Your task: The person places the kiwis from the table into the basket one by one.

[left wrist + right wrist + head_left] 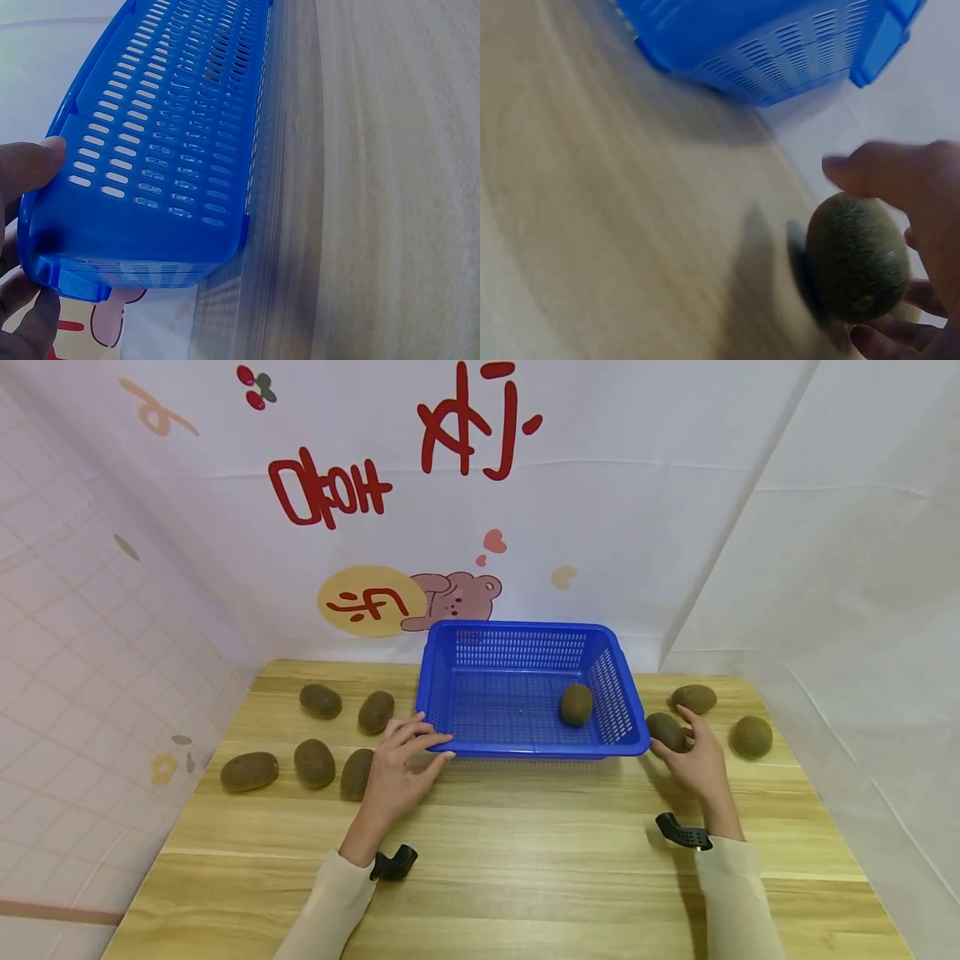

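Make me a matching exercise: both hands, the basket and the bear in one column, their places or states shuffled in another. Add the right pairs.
Column one
1. Left hand
2. Right hand
3. Basket
4. Bear

Column two
A. Blue, with one kiwi inside
B. At the basket's near left corner
C. Printed on the backdrop
D. Thumb and fingers around another kiwi, outside the basket

Right pairs: 1-B, 2-D, 3-A, 4-C
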Action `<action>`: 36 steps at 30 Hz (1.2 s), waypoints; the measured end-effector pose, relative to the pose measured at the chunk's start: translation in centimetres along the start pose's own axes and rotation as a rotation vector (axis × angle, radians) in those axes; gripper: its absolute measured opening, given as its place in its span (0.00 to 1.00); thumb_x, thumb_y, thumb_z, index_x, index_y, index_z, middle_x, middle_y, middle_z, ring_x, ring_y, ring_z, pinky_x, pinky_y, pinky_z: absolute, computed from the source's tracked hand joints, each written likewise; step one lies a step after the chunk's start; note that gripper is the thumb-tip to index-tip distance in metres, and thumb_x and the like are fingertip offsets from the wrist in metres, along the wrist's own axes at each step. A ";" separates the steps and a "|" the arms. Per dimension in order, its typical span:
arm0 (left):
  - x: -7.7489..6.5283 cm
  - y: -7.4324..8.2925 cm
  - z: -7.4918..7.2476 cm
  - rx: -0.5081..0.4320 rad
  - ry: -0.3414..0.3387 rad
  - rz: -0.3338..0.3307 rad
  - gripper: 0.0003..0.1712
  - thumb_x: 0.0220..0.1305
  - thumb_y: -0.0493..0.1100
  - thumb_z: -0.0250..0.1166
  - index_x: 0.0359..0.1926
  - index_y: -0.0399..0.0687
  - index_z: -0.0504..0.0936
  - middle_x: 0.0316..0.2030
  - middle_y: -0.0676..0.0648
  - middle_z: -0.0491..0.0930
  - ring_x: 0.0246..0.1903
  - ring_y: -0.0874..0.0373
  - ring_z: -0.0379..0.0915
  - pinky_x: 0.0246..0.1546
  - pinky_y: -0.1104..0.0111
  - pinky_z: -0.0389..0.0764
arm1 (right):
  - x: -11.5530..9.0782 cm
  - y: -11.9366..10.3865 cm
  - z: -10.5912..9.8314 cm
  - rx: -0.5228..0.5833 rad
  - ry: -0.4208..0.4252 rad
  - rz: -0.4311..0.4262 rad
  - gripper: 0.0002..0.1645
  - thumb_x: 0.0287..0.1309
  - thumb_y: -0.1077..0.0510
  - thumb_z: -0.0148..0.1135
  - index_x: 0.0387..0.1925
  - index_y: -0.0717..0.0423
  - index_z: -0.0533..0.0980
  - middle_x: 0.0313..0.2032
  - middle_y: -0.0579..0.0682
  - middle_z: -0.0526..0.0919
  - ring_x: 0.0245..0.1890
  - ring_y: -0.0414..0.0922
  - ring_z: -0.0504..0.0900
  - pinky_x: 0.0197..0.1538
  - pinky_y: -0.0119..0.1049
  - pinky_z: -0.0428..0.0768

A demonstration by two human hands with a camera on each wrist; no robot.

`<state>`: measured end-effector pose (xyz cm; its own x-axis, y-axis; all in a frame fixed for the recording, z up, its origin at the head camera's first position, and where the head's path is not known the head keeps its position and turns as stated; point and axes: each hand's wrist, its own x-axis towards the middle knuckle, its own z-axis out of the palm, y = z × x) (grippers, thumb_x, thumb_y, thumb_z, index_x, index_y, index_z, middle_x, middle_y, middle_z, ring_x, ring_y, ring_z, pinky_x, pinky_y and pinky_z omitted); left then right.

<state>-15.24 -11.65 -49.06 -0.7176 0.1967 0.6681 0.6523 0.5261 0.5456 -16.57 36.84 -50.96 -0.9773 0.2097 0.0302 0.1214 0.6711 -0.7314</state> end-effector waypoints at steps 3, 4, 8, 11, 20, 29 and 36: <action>0.0 0.0 0.0 0.000 -0.001 -0.003 0.13 0.54 0.39 0.80 0.42 0.49 0.92 0.41 0.44 0.86 0.60 0.38 0.75 0.66 0.40 0.72 | 0.0 0.2 0.3 -0.041 0.030 -0.011 0.49 0.62 0.50 0.72 0.78 0.58 0.59 0.70 0.73 0.67 0.64 0.73 0.72 0.63 0.67 0.74; 0.0 0.0 0.0 -0.002 -0.003 -0.007 0.13 0.54 0.40 0.80 0.42 0.49 0.92 0.42 0.44 0.86 0.60 0.38 0.75 0.66 0.41 0.72 | 0.0 0.3 0.4 -0.047 0.042 -0.014 0.47 0.62 0.50 0.72 0.76 0.59 0.61 0.68 0.73 0.70 0.63 0.72 0.74 0.62 0.65 0.75; -0.1 -0.1 0.0 -0.010 -0.013 -0.025 0.12 0.56 0.41 0.79 0.43 0.50 0.92 0.43 0.45 0.86 0.62 0.39 0.74 0.67 0.42 0.72 | 0.0 0.2 0.5 -0.039 0.064 0.002 0.43 0.62 0.49 0.71 0.73 0.60 0.66 0.65 0.71 0.74 0.62 0.69 0.75 0.62 0.62 0.75; -0.1 -0.1 0.0 -0.015 -0.022 -0.040 0.12 0.57 0.43 0.78 0.43 0.50 0.92 0.43 0.45 0.86 0.63 0.40 0.74 0.68 0.43 0.71 | -0.1 0.1 0.4 -0.027 0.060 0.020 0.43 0.62 0.46 0.71 0.73 0.59 0.67 0.66 0.71 0.74 0.63 0.70 0.75 0.62 0.63 0.76; -0.2 -0.3 0.2 -0.014 -0.003 -0.015 0.13 0.55 0.40 0.79 0.43 0.49 0.92 0.42 0.45 0.86 0.61 0.39 0.74 0.65 0.41 0.74 | -0.4 0.0 -0.1 -0.010 0.051 0.043 0.44 0.62 0.43 0.71 0.73 0.56 0.68 0.67 0.69 0.74 0.61 0.68 0.76 0.54 0.53 0.79; -0.1 -0.1 0.0 -0.019 -0.020 -0.036 0.12 0.57 0.42 0.79 0.44 0.51 0.92 0.43 0.46 0.86 0.63 0.40 0.73 0.67 0.45 0.73 | -0.4 -0.8 -1.1 -0.009 0.104 0.022 0.42 0.60 0.43 0.73 0.71 0.53 0.71 0.62 0.66 0.79 0.57 0.63 0.80 0.38 0.18 0.71; -0.1 -0.2 0.0 -0.015 -0.019 -0.029 0.13 0.56 0.41 0.79 0.44 0.51 0.92 0.43 0.46 0.86 0.62 0.39 0.73 0.66 0.44 0.73 | -0.5 -2.1 -1.9 -0.012 0.151 -0.035 0.40 0.60 0.44 0.73 0.70 0.53 0.72 0.60 0.67 0.81 0.53 0.64 0.83 0.37 0.12 0.70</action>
<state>-15.28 -11.74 -49.25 -0.7408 0.1969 0.6423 0.6345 0.5190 0.5727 -16.03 36.62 -48.13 -0.9438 0.2900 0.1583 0.0908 0.6883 -0.7197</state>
